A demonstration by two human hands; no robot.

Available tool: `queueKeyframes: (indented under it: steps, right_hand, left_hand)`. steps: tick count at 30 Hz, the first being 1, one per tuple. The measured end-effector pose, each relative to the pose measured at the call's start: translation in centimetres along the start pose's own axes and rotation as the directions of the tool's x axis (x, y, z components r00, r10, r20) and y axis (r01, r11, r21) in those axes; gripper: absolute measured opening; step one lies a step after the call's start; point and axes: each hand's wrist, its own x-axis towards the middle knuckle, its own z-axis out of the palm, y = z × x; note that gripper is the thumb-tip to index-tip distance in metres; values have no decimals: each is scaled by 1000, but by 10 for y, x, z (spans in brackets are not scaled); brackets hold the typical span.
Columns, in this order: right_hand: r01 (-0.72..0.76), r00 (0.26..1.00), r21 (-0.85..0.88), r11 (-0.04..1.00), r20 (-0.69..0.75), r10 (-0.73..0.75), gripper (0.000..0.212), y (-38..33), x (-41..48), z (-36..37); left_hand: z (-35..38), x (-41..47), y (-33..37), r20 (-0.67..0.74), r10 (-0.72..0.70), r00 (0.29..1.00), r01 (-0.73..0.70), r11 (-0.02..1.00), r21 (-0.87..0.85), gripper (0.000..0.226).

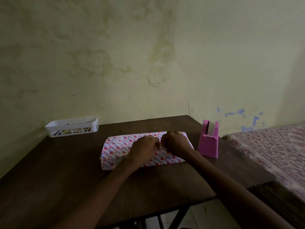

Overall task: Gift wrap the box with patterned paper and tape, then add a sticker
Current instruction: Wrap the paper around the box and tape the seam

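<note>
The box (145,149), already covered in white patterned paper (113,146) printed with red and pink hearts, lies flat near the middle of the dark wooden bench (69,171), its long side running left to right. Both hands are on its top face, close together with their fingertips almost meeting. The left hand (145,147) lies palm down on the paper with its fingers bent, tips on the wrapping. The right hand (175,143) sits just beside it with its fingers curled inward; in this dim light I cannot tell whether either hand pinches anything or only presses on the paper. Both forearms reach in from the lower edge of the view.

A pink tape dispenser (208,141) stands upright on the bench just to the right of the box, not touching it. A white slotted basket (71,127) sits at the far left corner against the stained pale wall (148,55), with small items inside that are too dark to make out. A bed (272,146) with a patterned cover lies beside the bench on the right
</note>
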Motion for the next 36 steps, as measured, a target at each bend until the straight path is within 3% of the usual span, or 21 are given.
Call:
queueKeyframes:
  steps: [2,4,6,8,11,13,14,16,18,20,22,25,28,32,36]
  right_hand:
    - [19,1000,38,999,18,-19,19,2,-6,-7]
    - [24,999,102,995,37,-28,20,4,-14,-15]
    - [-19,998,163,987,-51,28,19,11,-27,-20]
    - [-108,960,184,977,-236,151,13,24,-43,-25]
    - [-371,800,76,925,-480,360,12,50,-65,-36]
    - [-642,646,72,763,-486,589,31,69,-75,-46]
    - [-738,577,87,670,-435,692,39,78,-79,-51]
    - [-811,516,166,561,-247,820,52,92,-81,-57]
    - [-742,536,499,448,40,843,56,104,-80,-63]
    - [-621,535,775,114,313,785,50,107,-79,-69]
    - [-612,492,790,-49,428,758,43,107,-77,-75]
    - [-668,438,733,-131,529,727,31,105,-68,-82]
    - [-711,431,695,-107,551,715,19,101,-57,-87]
    - [-698,343,666,-262,632,695,22,105,-49,-87]
    - [-702,380,687,-191,587,715,15,106,-56,-86]
  left_hand:
    - [1,-4,5,0,-13,1000,13,999,36,17]
    - [6,-10,8,32,-6,999,3,996,90,31]
    - [12,-15,11,49,8,999,-16,986,164,45]
    - [18,-16,13,14,14,1000,-17,978,207,47]
    - [27,-14,17,-13,6,1000,-3,975,222,49]
    - [32,-12,19,-19,-9,1000,13,973,229,51]
    - [34,-11,21,-25,-18,1000,24,973,231,51]
    - [38,-11,22,-47,-33,998,43,971,235,51]
    - [41,-12,21,-88,-18,996,39,970,241,51]
    - [45,-13,20,-133,4,991,28,972,234,50]
    - [49,-14,17,-179,14,984,26,975,219,48]
    - [56,-16,14,-242,28,970,24,978,209,44]
    - [59,-16,14,-284,36,958,23,979,200,40]
    - [60,-16,13,-301,36,953,22,982,187,39]
    - [62,-16,13,-321,38,946,27,980,198,39]
